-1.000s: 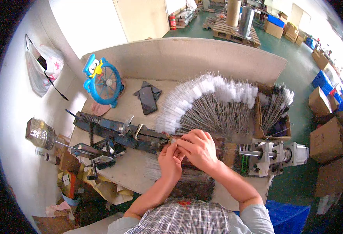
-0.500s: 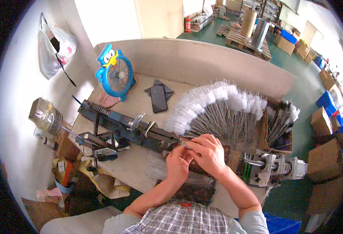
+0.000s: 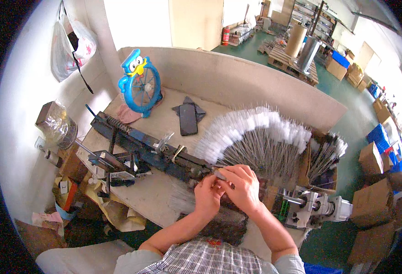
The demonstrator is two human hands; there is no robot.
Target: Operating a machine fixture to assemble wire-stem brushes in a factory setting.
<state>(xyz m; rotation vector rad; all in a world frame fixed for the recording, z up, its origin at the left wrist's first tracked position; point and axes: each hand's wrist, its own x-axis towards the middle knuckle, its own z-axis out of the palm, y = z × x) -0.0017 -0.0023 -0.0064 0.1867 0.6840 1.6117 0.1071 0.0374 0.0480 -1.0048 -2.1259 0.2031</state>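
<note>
My left hand (image 3: 208, 195) and my right hand (image 3: 242, 185) meet at the near end of a long dark metal bar mechanism (image 3: 155, 147). Both are closed, thumbs and fingers pinched together. Between them is something small, with a pale part by the right fingertips and a dark end; its kind I cannot make out. Just beyond my hands, a wide fan of white-bristled wire brushes (image 3: 260, 125) lies on the workbench (image 3: 164, 194). Loose pale bristles (image 3: 181, 196) lie left of my left wrist.
A motor unit with a metal shaft (image 3: 317, 205) stands at the right. Behind it, a cardboard box (image 3: 322, 176) holds more brushes. A phone (image 3: 188, 119) and a blue cartoon fan (image 3: 140, 84) sit further back. A low partition (image 3: 237, 71) edges the bench.
The view has shifted slightly. My hands stay together at the bar's end, with the fingers moved a little; the small thing's dark end now shows below the right fingers.
</note>
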